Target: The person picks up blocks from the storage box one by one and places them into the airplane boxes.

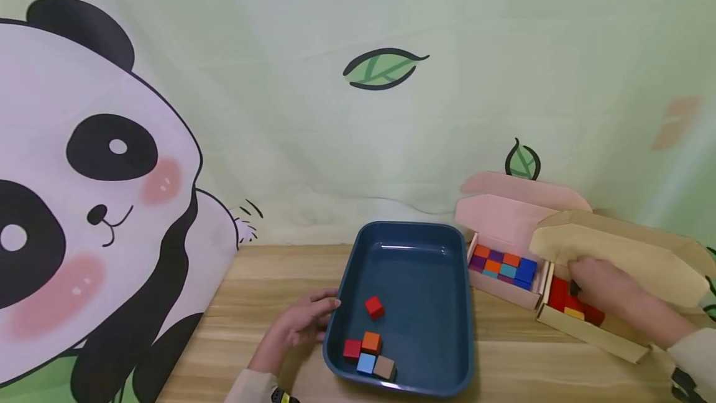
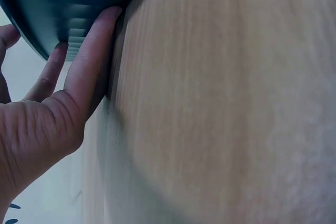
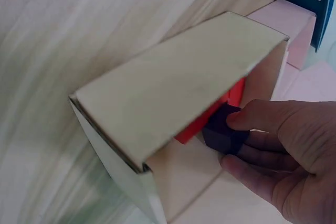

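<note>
My left hand rests its fairly straight fingers against the left wall of a dark blue tray. In the left wrist view that hand touches the tray's outer side. Inside the tray are a lone red cube and, at the near left, a cluster with an orange cube, a light blue cube and others. Above a tan cardboard box, my right hand pinches a dark cube between thumb and fingers. Red blocks and a yellow one lie in that box.
A pink box with orange, purple, teal and blue cubes stands between tray and tan box, its lid raised. The tan lid is also up. Behind the wooden table hangs a panda-printed cloth.
</note>
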`<state>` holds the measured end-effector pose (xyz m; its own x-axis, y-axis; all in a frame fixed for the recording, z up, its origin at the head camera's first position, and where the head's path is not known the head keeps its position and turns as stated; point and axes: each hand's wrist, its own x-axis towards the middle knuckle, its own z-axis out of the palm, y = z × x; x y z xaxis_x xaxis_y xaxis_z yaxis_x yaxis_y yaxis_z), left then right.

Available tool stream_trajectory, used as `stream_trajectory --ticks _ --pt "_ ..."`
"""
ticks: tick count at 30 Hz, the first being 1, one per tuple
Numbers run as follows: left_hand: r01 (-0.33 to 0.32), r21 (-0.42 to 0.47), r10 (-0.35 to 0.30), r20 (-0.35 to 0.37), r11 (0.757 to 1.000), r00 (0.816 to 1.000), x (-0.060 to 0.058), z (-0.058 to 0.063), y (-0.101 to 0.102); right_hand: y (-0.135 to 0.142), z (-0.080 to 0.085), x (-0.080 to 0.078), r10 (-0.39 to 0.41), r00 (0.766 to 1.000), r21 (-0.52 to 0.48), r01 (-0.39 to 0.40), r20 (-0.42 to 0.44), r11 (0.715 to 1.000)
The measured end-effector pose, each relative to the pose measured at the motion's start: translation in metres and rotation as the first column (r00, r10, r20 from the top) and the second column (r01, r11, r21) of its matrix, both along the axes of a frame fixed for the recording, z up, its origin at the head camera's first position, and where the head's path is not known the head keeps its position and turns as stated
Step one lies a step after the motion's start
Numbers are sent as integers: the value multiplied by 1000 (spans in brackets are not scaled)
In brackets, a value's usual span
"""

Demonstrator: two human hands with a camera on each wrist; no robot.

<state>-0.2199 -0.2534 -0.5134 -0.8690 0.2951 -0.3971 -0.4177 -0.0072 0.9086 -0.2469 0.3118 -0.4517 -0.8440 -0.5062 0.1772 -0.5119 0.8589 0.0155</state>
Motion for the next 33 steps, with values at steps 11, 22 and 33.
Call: stream_trajectory --ticks 11,22,33 --pt "7 -2 -7 -10 1000 1000 0 -5 -1 5 -15 -3 31 999 -81 -29 27 996" --pt "11 6 -11 -9 1000 1000 0 -2 -1 14 -16 -5 32 990 -77 -22 137 997" --pt "12 10 -12 2 1000 1000 -1 -2 -1 -12 8 -2 156 988 -62 -155 12 986"
